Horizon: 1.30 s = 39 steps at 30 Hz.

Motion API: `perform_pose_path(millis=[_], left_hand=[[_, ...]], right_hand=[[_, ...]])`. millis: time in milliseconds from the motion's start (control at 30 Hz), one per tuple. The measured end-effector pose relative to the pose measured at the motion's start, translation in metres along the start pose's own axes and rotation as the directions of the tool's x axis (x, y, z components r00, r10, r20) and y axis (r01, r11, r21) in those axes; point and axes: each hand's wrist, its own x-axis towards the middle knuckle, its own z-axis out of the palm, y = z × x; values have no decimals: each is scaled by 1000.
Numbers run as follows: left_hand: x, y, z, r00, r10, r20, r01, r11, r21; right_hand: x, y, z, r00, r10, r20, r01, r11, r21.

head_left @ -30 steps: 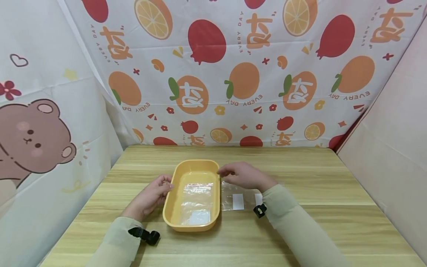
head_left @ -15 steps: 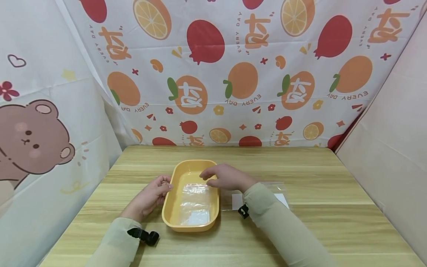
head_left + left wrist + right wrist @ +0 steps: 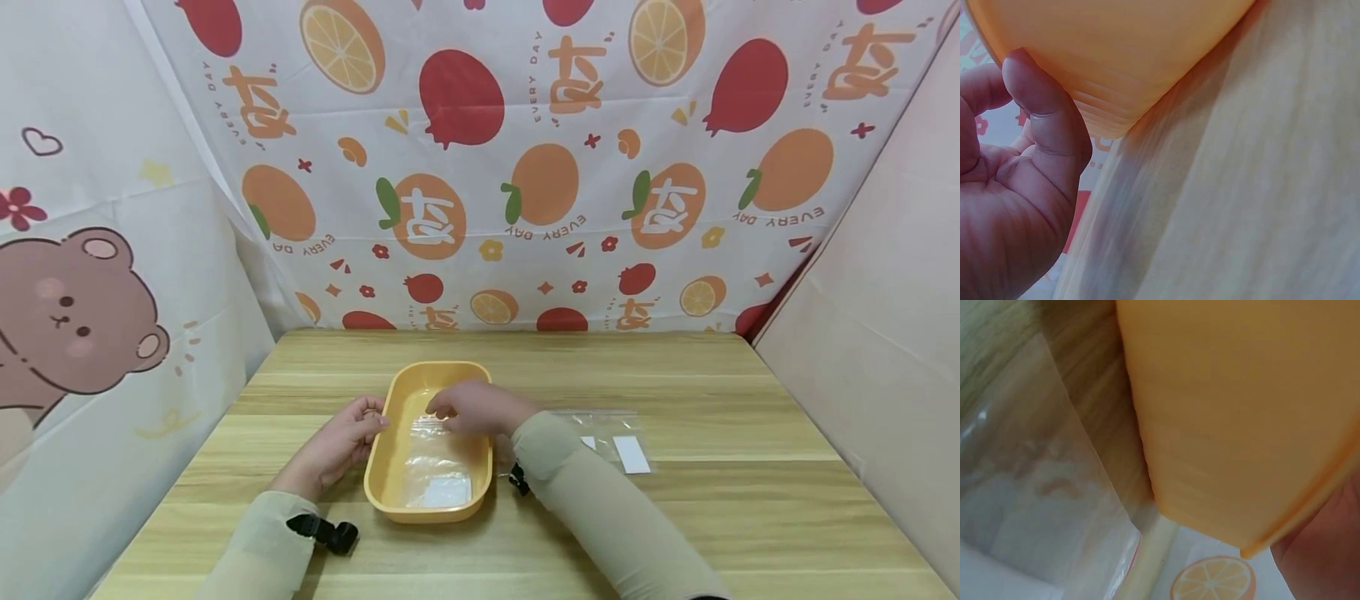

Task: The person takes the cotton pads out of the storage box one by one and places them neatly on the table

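Observation:
A yellow plastic tray (image 3: 378, 467) stands on the table, and a clear zip bag (image 3: 431, 458) with a white label lies inside it. My left hand (image 3: 345, 437) grips the tray's left rim; in the left wrist view the thumb (image 3: 1041, 94) lies against the wall. My right hand (image 3: 480, 407) reaches over the right rim, above the bag's zip end, with thumb and fingers apart and bent downward. In the right wrist view the tray wall (image 3: 1235, 419) hides most of that hand.
Other clear zip bags (image 3: 603, 423) with white labels lie on the wooden table (image 3: 697, 500) right of the tray, partly under the right forearm. A fruit-printed cloth (image 3: 525, 250) hangs behind the table, with cloth walls on both sides.
My right hand has moved left and slightly down, from the tray's right rim to over the bag inside. More of the bags on the right shows. The left hand and tray have stayed put.

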Motion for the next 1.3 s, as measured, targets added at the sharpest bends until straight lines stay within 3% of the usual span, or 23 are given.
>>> perform_pose_path(millis=[167, 700, 933, 1300], left_hand=[[1, -1, -1, 1000, 3, 5, -3, 1000, -2], [1, -1, 0, 1000, 12, 19, -11, 1000, -16], [1, 0, 0, 1000, 2, 15, -2, 1000, -8], [0, 1, 1, 1000, -10, 2, 10, 1000, -7]], right_hand=[[10, -1, 5, 1000, -9, 5, 10, 996, -85], [23, -7, 20, 995, 82, 50, -67, 967, -245], [23, -7, 21, 993, 104, 59, -87, 967, -239], [26, -2, 19, 995, -47, 85, 62, 979, -192]])
